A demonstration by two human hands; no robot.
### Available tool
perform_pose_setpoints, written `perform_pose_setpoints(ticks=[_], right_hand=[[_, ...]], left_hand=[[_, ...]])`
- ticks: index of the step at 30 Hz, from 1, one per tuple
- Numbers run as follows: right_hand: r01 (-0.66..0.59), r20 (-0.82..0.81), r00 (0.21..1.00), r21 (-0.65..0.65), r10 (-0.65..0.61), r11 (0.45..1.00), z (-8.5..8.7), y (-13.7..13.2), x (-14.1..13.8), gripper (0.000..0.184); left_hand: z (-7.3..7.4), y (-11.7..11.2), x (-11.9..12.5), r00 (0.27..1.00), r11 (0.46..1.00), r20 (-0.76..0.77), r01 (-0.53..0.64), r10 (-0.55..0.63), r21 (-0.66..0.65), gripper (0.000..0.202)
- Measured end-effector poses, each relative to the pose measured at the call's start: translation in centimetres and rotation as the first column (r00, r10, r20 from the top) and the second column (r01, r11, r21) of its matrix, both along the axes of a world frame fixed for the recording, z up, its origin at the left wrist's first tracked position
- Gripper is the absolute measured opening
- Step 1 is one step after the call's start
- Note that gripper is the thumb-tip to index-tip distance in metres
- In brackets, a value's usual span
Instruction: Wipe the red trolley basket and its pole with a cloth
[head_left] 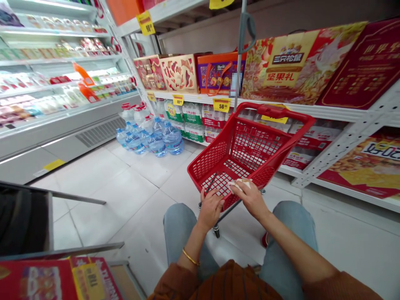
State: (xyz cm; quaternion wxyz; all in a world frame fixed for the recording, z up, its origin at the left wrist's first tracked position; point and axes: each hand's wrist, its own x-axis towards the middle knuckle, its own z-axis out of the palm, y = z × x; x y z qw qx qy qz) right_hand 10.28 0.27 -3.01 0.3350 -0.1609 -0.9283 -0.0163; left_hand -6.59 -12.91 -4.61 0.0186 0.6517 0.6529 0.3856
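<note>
A small red plastic shopping cart (215,162) with a lattice basket stands in front of my knees. My left hand (211,210) is closed over the cart's near rim at the left, its fingertips curled toward the basket. Pinched in my right hand (250,199) is a crumpled white tissue (234,184), held against the same rim further right. Some of the tissue is hidden under the fingers. A thin dark strip (212,181) shows inside the basket near my left hand; what it is, I cannot make out.
Shelves with gift boxes (286,62) and bottled-water packs (192,114) rise behind the cart. Large water bottles (156,137) stand on the tiled floor (125,187). A refrigerated display (78,125) runs along the left. Red boxes (37,279) are close at lower left. A grey pole (240,58) stands behind the cart.
</note>
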Motion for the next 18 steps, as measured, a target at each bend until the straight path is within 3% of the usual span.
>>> perform_pose_setpoints(ticks=[8, 18], right_hand=[[0.092, -0.001, 0.996, 0.065, -0.092, 0.994, 0.5, -1.5, -0.7, 0.035], [0.125, -0.09, 0.989, 0.074, -0.118, 0.989, 0.3, -1.6, -2.5, 0.038]], left_hand=[[0.4, 0.1, -1.1, 0.999, 0.999, 0.009, 0.04, -0.04, 0.012, 0.029], [0.2, 1.1, -3.0, 0.999, 0.998, -0.01, 0.045, -0.045, 0.034, 0.034]])
